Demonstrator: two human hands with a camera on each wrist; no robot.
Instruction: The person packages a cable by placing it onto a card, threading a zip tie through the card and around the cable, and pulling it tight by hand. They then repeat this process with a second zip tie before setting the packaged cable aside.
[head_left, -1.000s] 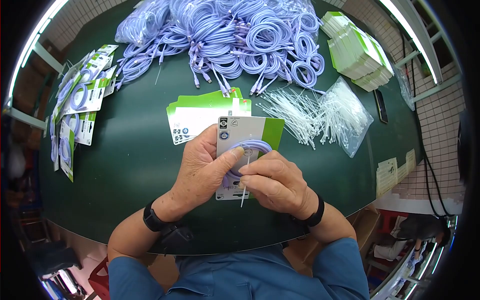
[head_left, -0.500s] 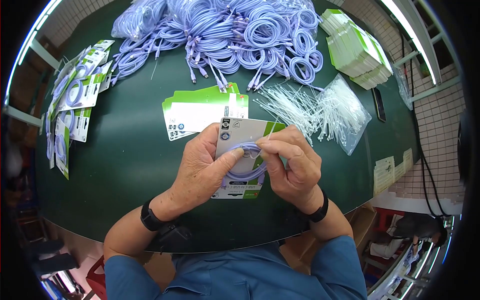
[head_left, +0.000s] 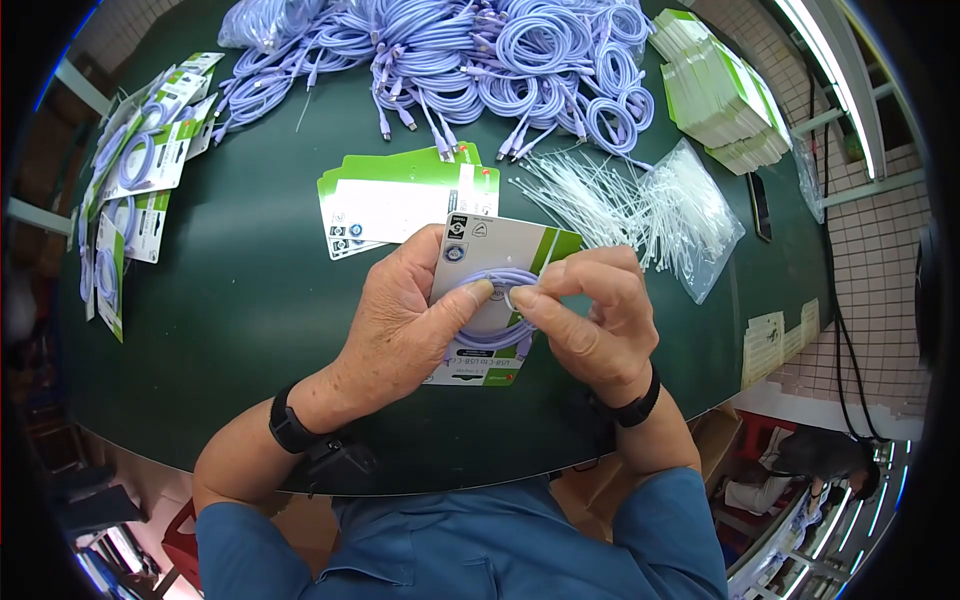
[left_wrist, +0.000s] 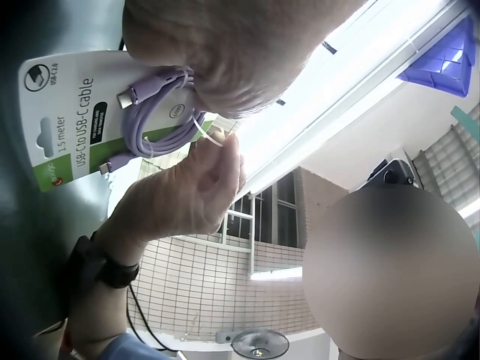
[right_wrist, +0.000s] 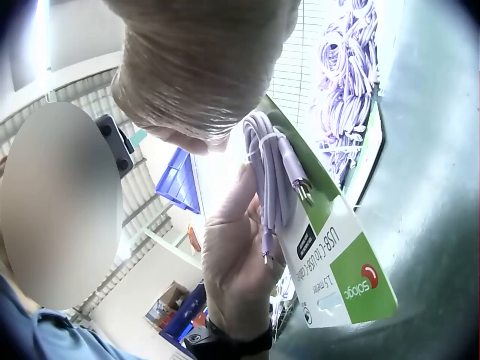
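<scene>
The left hand (head_left: pixel 405 310) grips a white and green card (head_left: pixel 490 240) by its left side, thumb pressing a coiled lilac cable (head_left: pixel 487 343) onto it. At the coil's right side, the right hand (head_left: pixel 595 315) pinches a thin white zip tie (head_left: pixel 547 250) between thumb and forefinger. In the left wrist view the tie (left_wrist: pixel 204 132) loops at the edge of the coil (left_wrist: pixel 135 135), with both cable plugs on the card's face. The right wrist view shows the coil (right_wrist: pixel 271 176) lying along the card (right_wrist: pixel 352 281).
Behind the hands lie green and white cards (head_left: pixel 400 212), loose white zip ties (head_left: pixel 575 195) and a plastic bag of ties (head_left: pixel 690 225). Farther back is a heap of lilac cables (head_left: pixel 430 60). Carded cables (head_left: pixel 150 165) stand left; stacked cards (head_left: pixel 720 95) and a phone (head_left: pixel 760 208) are right.
The right hand has gone from below the coil's middle up to its right side, and the tie's free end now points upward. The left hand keeps its grip on the card.
</scene>
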